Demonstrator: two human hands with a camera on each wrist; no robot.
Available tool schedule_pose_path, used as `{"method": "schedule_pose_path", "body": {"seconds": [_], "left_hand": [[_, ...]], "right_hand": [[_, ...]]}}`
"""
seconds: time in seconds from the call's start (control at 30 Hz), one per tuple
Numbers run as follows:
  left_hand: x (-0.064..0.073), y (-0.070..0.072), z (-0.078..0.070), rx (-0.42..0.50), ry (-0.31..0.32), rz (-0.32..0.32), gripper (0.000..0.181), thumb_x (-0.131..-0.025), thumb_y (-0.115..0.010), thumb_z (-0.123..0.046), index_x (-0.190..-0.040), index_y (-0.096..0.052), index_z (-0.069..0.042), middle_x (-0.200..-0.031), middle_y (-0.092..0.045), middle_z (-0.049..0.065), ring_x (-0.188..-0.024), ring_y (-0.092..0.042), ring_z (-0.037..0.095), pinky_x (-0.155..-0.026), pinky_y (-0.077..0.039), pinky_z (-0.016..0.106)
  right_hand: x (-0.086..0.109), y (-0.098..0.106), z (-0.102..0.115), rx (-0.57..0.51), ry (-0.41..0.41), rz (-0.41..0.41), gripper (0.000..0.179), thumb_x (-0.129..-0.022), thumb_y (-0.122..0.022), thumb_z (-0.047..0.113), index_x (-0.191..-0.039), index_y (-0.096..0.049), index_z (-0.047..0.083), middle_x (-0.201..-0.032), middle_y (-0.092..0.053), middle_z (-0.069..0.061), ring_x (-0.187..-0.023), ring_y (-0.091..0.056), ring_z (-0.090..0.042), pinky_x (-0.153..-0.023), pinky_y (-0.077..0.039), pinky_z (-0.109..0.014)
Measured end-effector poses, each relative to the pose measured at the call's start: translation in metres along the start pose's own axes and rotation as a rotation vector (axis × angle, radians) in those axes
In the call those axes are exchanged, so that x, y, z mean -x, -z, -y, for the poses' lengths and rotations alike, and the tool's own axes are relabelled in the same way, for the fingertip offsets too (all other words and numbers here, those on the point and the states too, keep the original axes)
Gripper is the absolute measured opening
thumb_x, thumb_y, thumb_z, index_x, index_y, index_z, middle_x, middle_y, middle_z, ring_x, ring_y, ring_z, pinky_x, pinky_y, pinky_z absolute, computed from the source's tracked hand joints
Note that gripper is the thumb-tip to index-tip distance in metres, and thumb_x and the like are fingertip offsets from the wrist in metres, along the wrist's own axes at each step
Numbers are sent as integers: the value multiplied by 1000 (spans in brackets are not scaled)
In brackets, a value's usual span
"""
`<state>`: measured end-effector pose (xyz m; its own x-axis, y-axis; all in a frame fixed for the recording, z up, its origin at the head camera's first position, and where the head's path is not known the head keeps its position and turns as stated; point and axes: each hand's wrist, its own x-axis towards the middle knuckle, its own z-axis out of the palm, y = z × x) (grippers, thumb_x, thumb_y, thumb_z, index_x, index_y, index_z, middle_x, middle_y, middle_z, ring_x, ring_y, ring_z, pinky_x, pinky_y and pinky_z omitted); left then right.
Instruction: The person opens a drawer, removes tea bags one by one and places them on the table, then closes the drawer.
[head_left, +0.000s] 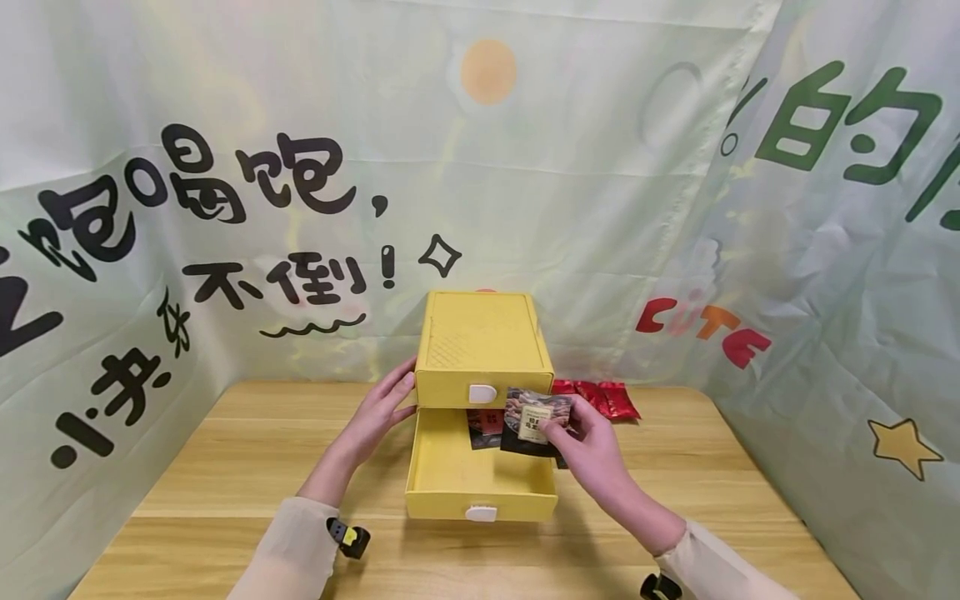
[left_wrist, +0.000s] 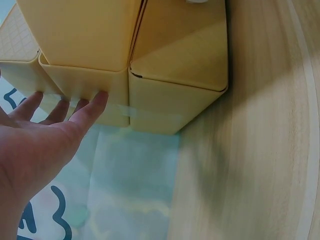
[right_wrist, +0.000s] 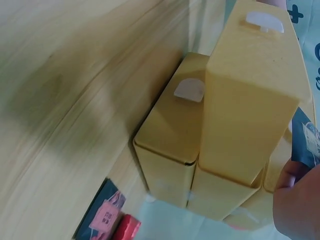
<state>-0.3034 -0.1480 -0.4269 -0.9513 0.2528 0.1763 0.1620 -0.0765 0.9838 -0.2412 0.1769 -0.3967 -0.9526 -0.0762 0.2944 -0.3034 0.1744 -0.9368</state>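
A yellow drawer unit (head_left: 483, 329) stands on the table, and its middle drawer (head_left: 450, 467) is pulled out toward me. My left hand (head_left: 375, 421) rests on the unit's left side, fingertips against the wall with the fingers fairly straight. Over the open drawer, my right hand (head_left: 596, 454) pinches a small dark food packet (head_left: 528, 408) with a pale label between thumb and fingers. Behind it, a second dark packet (head_left: 483, 429) with a reddish label shows at the drawer's back, partly covered by the held one.
Red packets (head_left: 618, 402) lie on the table to the unit's right. Beside them is a dark packet (right_wrist: 102, 212) with a pink label. The bottom drawer (right_wrist: 170, 120) is closed. Printed cloth (head_left: 337, 250) hangs behind the wooden table (head_left: 300, 400) and along both sides.
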Motion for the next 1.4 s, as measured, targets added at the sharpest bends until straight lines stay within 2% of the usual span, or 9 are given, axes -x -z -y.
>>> {"method": "schedule_pose_path", "body": {"seconds": [0.37,0.53,0.67,0.87,1.17,1.4], "left_hand": [[0,1,0,21,4,6,61,-113,-44,-32,-166,-25,-8,-172,-21,12,-156,-23,34,-120,-35,60],[0,2,0,23,3,4,61,-113,-45,-32,-166,-25,-8,-172,-21,12,-156,-23,34,-120,-35,60],[0,2,0,19,3,5,61,-113,-45,-32,-166,-25,-8,-172,-21,13,-156,-22,34,-120,-34,60],[1,1,0,12,7,7,62,-113,-45,-33,-166,-25,-8,-172,-21,12,-156,-23,35,-120,-34,60],[0,1,0,9,4,8,62,-113,-45,-34,-166,-25,-9,-172,-21,12,-156,-23,34,-120,-34,60],[0,0,0,8,9,8,62,-113,-46,-34,-166,-26,-10,-171,-23,12,-156,-24,34,-120,-34,60]], "right_hand": [[0,25,-7,24,-12,-78,20,-98,-68,2,-117,-63,-3,-106,-68,-8,-95,-66,-11,-74,-59,-23],[0,36,-12,52,-25,-109,19,-100,-68,5,-115,-62,-3,-104,-66,-7,-93,-63,-11,-73,-57,-23],[0,43,-17,73,-43,-134,19,-100,-69,9,-112,-61,-4,-99,-62,-7,-88,-60,-11,-70,-53,-23],[1,55,-28,100,-93,-160,21,-101,-68,12,-114,-60,-3,-95,-60,-2,-81,-54,-11,-66,-49,-24],[1,68,-43,122,-152,-202,26,-103,-66,13,-122,-60,-3,-101,-63,-2,-86,-57,-8,-70,-51,-21],[2,76,-57,142,-173,-238,21,-102,-66,12,-113,-58,-4,-96,-60,-1,-82,-53,-8,-66,-48,-21]]}}
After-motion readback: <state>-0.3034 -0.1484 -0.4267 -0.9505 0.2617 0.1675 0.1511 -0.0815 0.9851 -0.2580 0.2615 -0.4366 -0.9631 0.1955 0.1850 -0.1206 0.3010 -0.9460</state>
